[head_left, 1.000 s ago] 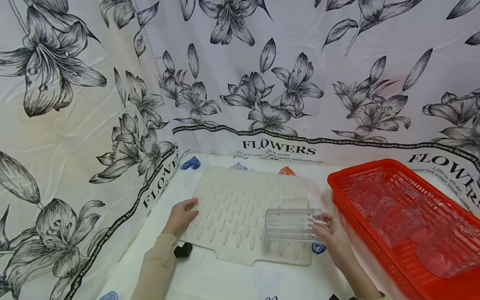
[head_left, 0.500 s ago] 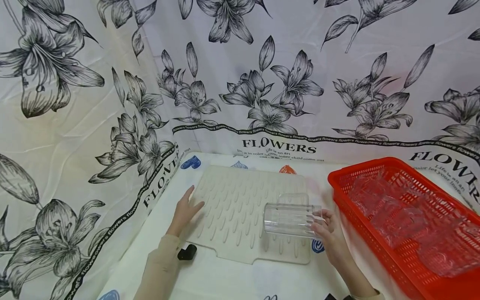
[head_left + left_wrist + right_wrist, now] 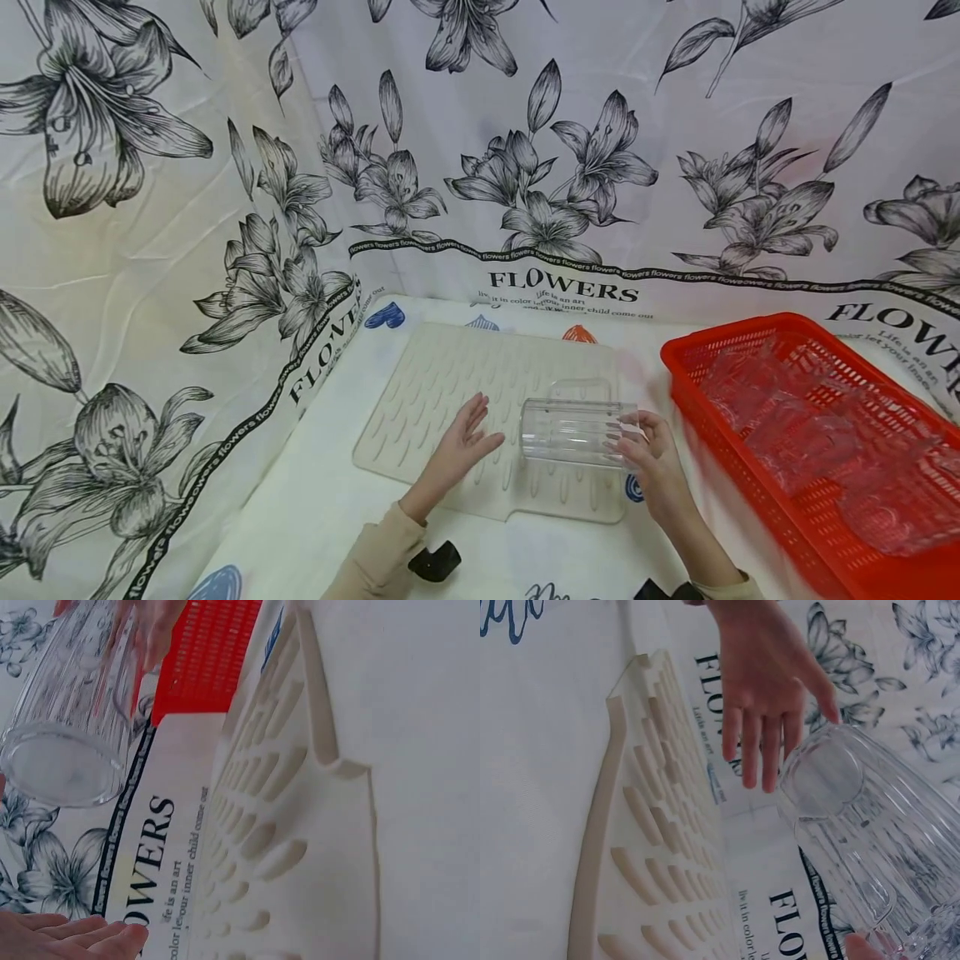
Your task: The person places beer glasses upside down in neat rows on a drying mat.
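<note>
A clear ribbed mug (image 3: 573,433) lies sideways in the air above a cream mat with raised ridges (image 3: 420,392). Its loop handle shows on the far side in the head view. My right hand (image 3: 660,467) grips the mug near its rim, with its base facing left. My left hand (image 3: 461,446) is held over the mat with fingers extended, a little short of the mug's base. In the right wrist view the left hand (image 3: 769,694) has its thumb close to the base; whether they touch I cannot tell. Fingers of the left hand (image 3: 82,937) also show in the left wrist view.
A red perforated basket (image 3: 750,483) with several clear mugs (image 3: 795,442) stands at the right. White cloth (image 3: 300,517) with heart prints covers the table. A flower-printed curtain (image 3: 420,125) hangs behind and at the left.
My left hand has left the mat's left edge and moved right, toward the mug's base. The mug, still in my right hand, has shifted slightly up and left in view.
</note>
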{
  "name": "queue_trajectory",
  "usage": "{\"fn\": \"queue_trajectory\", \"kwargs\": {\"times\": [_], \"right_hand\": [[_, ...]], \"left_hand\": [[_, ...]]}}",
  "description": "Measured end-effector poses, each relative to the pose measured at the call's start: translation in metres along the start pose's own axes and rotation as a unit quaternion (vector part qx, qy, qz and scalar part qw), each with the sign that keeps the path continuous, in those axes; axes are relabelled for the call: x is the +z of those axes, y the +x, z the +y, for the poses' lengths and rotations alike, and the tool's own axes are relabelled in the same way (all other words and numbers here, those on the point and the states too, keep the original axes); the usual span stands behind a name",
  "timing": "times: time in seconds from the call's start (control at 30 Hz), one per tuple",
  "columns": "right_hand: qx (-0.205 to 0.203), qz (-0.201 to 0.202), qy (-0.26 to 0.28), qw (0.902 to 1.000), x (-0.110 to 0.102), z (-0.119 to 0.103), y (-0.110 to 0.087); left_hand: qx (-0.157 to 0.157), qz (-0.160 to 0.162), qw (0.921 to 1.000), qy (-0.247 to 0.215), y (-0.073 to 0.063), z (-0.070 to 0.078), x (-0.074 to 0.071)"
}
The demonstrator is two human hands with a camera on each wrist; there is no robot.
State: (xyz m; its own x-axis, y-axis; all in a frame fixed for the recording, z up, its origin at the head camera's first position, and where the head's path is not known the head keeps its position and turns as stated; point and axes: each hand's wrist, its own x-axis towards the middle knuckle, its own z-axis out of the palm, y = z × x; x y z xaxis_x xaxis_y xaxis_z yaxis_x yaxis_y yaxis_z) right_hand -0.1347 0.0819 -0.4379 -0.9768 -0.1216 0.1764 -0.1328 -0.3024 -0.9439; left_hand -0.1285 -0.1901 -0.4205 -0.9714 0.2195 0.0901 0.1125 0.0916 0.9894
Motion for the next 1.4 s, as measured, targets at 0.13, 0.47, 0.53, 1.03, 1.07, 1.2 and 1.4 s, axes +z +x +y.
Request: {"fn": "queue_trajectory", "kwargs": {"times": [0.13, 0.47, 0.53, 1.03, 1.07, 1.2, 1.4], "right_hand": [[0.024, 0.013, -0.010, 0.9996, 0.009, -0.013, -0.002], [0.003, 0.009, 0.001, 1.0000, 0.010, -0.010, -0.003], [0.001, 0.007, 0.004, 1.0000, 0.010, -0.009, -0.003], [0.014, -0.007, -0.011, 0.9998, 0.011, -0.013, -0.004], [0.013, -0.009, -0.021, 0.9997, 0.010, -0.012, -0.003], [-0.008, -0.024, -0.055, 0.9982, -0.001, 0.004, -0.002], [-0.018, -0.045, -0.062, 0.9969, -0.008, 0.018, -0.002]], "left_hand": [[-0.043, -0.049, 0.9926, -0.103, 0.001, -0.013, 0.013], [-0.087, -0.110, 0.9342, -0.328, 0.002, -0.020, 0.043], [-0.073, -0.110, 0.9341, -0.332, 0.002, -0.020, 0.046], [-0.042, -0.059, 0.9360, -0.344, 0.001, -0.020, 0.052], [-0.040, -0.057, 0.9363, -0.344, 0.002, -0.020, 0.051], [-0.037, -0.034, 0.9404, -0.336, 0.002, -0.016, 0.047], [-0.024, -0.009, 0.9417, -0.336, 0.004, -0.010, 0.041]]}}
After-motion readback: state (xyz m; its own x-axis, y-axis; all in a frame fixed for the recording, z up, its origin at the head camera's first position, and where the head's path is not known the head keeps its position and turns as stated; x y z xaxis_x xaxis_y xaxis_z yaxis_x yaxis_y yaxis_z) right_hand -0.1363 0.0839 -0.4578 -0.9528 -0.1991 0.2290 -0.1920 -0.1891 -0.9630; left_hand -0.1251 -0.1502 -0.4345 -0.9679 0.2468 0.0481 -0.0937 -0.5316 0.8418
